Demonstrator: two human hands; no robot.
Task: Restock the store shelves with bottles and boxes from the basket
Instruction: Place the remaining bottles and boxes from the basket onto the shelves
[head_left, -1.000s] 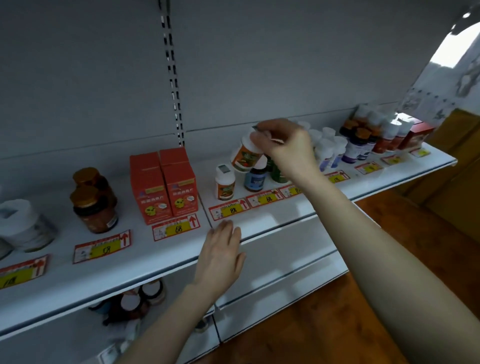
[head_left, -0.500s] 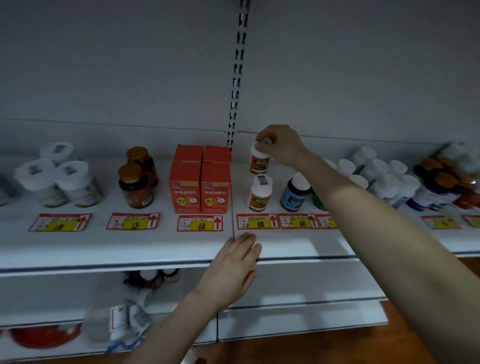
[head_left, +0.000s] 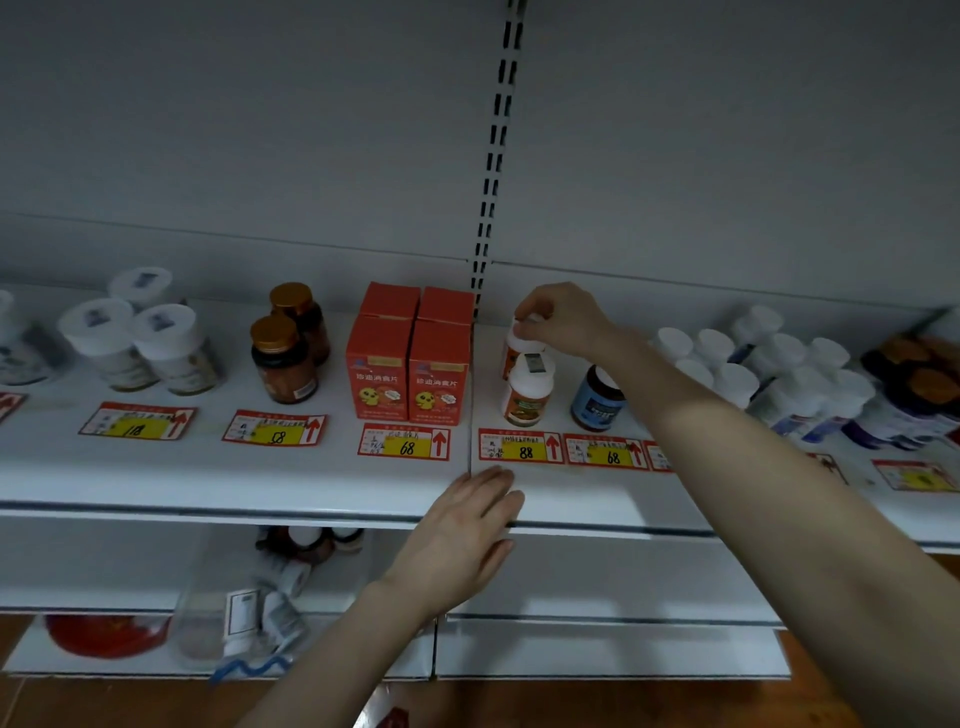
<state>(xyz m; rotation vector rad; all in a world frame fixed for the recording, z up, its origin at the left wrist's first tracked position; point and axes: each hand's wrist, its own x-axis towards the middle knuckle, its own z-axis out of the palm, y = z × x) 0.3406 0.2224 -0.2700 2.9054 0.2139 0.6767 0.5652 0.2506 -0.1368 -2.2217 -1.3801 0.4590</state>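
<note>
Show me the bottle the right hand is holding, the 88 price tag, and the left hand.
held bottle (head_left: 515, 340), head view, its white shoulder.
88 price tag (head_left: 524, 451), head view, yellow strip.
left hand (head_left: 457, 540), head view, back of hand.

Orange boxes, white shelf, white-capped bottles

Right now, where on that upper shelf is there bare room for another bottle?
Bare shelf lies between the white tubs and the amber jars, and along the front edge before the price tags. Crowded: the white-capped cluster at right.
</note>
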